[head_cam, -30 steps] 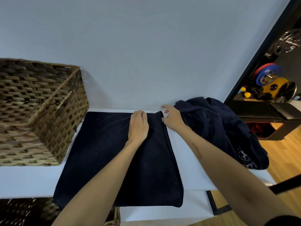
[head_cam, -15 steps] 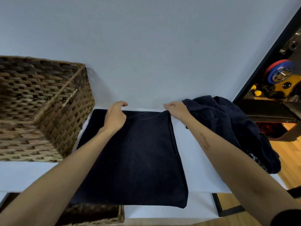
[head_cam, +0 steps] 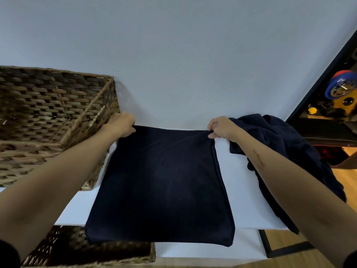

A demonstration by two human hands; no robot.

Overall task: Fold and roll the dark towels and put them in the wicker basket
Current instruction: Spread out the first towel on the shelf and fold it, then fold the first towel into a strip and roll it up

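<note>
A dark navy folded towel lies flat on the white table, its near edge hanging over the front. My left hand grips the towel's far left corner, close to the wicker basket. My right hand pinches the far right corner, and creases run from it across the cloth. A heap of more dark towels sits at the table's right end, partly behind my right forearm.
The big wicker basket stands on the table's left, open side up. A second wicker basket sits below the table's front edge. A wall rises right behind the table. Weight plates and a bench lie beyond on the right.
My left hand slid left along the far edge from the towel's middle to its left corner. My right hand stayed at the right corner and now pinches it.
</note>
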